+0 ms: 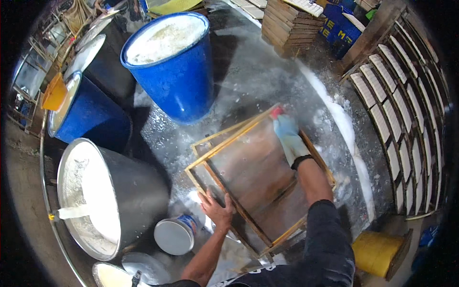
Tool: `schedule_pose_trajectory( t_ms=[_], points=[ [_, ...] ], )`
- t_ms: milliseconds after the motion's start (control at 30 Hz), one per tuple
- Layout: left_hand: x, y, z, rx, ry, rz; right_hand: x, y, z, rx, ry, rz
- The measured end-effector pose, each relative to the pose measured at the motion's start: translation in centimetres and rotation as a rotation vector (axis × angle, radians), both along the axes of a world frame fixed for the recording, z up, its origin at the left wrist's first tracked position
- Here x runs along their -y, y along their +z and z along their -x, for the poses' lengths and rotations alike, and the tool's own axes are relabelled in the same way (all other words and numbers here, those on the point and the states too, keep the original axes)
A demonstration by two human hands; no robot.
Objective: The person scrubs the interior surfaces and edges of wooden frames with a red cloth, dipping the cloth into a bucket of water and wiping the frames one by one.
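In front of me lies a wooden frame (229, 149) with a wet brown panel (251, 168) inside it. My bare left hand (217, 211) rests on the frame's near left edge, with the thumb spread from the fingers. My right hand (285, 129) wears a pale blue-green glove and is at the frame's far corner, closed around a red thing (277, 112), perhaps a cloth or sponge. A second wooden edge (229, 130) shows just beyond the frame. What supports the frame is mostly hidden.
Blue barrels (175, 79) with whitish contents stand ahead and left. A large metal vat (140, 201) and a lidded bucket (174, 236) are at left. Racks of white slabs (398, 104) line the right, above a yellow drum (376, 251). Stacked wooden trays (287, 28) stand beyond the wet floor.
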State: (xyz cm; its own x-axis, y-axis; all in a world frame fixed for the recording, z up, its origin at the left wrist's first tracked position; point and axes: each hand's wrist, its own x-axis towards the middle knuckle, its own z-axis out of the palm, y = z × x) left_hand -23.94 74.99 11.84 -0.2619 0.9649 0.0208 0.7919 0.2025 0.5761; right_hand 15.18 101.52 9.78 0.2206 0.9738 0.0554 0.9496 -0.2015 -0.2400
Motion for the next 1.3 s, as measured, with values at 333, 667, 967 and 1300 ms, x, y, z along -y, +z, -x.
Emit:
schedule_pose_trajectory(
  t_ms=[333,667,967,1300],
  points=[
    [0.4,0.3,-0.8,0.031,-0.033,0.013,2.7,0.8,0.3,0.096,-0.137,-0.088],
    [0.4,-0.2,-1.5,0.003,-0.031,0.009,37.8,2.5,-9.6,0.302,-0.127,-0.248],
    [0.2,-0.7,-0.3,-0.097,-0.007,0.003,32.8,7.7,-5.2,0.156,-0.531,0.375],
    [0.7,-1.6,-1.2,-0.046,0.0,0.001,27.7,1.8,-7.5,-0.114,-0.304,-0.189]
  ],
)
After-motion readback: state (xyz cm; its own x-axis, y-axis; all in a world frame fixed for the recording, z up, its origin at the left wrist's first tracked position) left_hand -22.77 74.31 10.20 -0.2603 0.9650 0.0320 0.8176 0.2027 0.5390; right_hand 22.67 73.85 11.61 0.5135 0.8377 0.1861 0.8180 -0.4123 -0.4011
